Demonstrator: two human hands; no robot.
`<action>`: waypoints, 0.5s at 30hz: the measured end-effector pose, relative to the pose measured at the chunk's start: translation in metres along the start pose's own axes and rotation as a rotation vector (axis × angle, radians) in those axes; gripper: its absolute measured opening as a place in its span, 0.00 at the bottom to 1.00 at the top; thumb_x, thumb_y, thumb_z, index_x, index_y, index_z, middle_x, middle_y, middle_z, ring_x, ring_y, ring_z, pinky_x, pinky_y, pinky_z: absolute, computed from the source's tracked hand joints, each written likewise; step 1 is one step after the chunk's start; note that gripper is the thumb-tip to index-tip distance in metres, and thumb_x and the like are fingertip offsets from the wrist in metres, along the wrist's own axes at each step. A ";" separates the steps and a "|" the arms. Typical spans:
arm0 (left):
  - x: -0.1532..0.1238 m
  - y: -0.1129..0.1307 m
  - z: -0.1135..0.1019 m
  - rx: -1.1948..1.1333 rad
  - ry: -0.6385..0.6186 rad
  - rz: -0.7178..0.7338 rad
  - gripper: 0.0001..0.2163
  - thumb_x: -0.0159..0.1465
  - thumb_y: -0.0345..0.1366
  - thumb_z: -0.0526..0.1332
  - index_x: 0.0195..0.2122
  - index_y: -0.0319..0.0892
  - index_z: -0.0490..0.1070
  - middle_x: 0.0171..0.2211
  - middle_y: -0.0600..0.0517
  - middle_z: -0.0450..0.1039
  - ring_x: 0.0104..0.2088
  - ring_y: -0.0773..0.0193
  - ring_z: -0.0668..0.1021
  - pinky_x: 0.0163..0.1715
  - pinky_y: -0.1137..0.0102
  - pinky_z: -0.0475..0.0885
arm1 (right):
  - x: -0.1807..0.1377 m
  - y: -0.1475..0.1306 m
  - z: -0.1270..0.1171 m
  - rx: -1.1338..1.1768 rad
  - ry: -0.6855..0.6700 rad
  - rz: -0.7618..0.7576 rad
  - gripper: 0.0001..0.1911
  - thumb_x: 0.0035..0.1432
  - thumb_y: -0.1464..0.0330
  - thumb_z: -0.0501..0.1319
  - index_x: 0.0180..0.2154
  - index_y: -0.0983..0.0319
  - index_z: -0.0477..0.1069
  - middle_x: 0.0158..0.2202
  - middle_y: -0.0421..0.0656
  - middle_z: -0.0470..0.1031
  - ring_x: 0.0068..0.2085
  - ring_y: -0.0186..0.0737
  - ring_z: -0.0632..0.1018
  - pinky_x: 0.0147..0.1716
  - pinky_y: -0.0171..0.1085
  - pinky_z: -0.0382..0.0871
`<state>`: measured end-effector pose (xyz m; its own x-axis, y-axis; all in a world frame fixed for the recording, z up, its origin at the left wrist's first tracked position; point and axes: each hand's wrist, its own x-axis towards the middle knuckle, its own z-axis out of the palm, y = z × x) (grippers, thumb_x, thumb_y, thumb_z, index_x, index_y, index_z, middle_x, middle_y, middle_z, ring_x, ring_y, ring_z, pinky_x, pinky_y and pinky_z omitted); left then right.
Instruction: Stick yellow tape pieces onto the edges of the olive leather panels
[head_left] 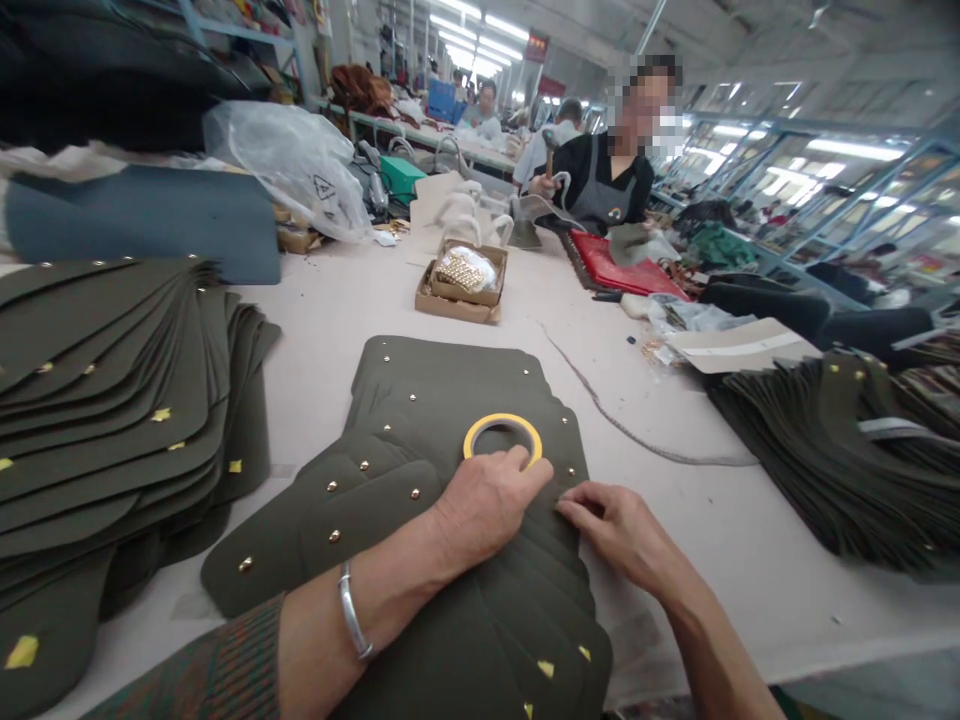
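Dark green panels (pixel 465 380) with brass-coloured studs lie fanned out in front of me, several overlapping. My left hand (pixel 491 500) reaches across them, its fingers closed on a roll of yellow tape (pixel 474 437) resting on the panels. At the panels' right edge my right hand (pixel 619 530) has thumb and forefinger pinched together; whatever sits between the tips is too small to make out. Small yellow tape pieces (pixel 546 668) stick to the lower panels.
Stacked green panels (pixel 135 400) stand at left, another fanned stack (pixel 840 450) at right. Ahead are a cardboard box of gold studs (pixel 461 280) and a cord (pixel 622 420). Across the table a person (pixel 600 185) holds a hammer (pixel 551 155) near a red leather piece (pixel 622 265).
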<state>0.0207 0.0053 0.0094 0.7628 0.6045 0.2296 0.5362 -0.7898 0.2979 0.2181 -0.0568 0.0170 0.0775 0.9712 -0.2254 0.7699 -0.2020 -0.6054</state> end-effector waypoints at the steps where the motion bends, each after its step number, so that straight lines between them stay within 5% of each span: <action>1: 0.000 -0.001 0.000 -0.026 0.018 0.010 0.07 0.67 0.31 0.51 0.42 0.44 0.67 0.34 0.52 0.70 0.32 0.63 0.75 0.31 0.71 0.72 | -0.004 -0.001 -0.001 0.010 -0.018 0.002 0.11 0.57 0.64 0.58 0.29 0.59 0.78 0.27 0.40 0.80 0.31 0.42 0.78 0.30 0.37 0.66; 4: 0.000 -0.003 0.000 -0.122 0.082 0.051 0.10 0.69 0.32 0.50 0.47 0.45 0.66 0.34 0.53 0.72 0.33 0.65 0.76 0.31 0.72 0.73 | -0.012 -0.002 0.000 0.063 0.128 -0.026 0.11 0.58 0.63 0.59 0.31 0.59 0.78 0.30 0.42 0.80 0.32 0.42 0.78 0.32 0.38 0.69; 8: 0.000 -0.004 0.001 -0.213 0.136 0.120 0.19 0.69 0.33 0.52 0.61 0.45 0.55 0.37 0.52 0.75 0.37 0.64 0.78 0.37 0.71 0.75 | -0.016 -0.011 0.008 0.156 0.392 -0.245 0.10 0.60 0.64 0.58 0.40 0.59 0.75 0.38 0.44 0.79 0.37 0.41 0.78 0.38 0.38 0.72; 15: 0.000 -0.003 0.002 -0.284 0.141 0.127 0.19 0.68 0.31 0.54 0.59 0.41 0.55 0.49 0.48 0.74 0.47 0.64 0.77 0.45 0.69 0.74 | -0.011 -0.022 0.021 -0.075 0.465 -0.583 0.10 0.62 0.74 0.53 0.39 0.59 0.71 0.37 0.44 0.78 0.39 0.38 0.77 0.40 0.37 0.71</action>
<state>0.0197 0.0071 0.0070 0.7487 0.5275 0.4015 0.3034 -0.8111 0.5000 0.1870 -0.0661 0.0166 -0.1093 0.8750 0.4717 0.8077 0.3547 -0.4709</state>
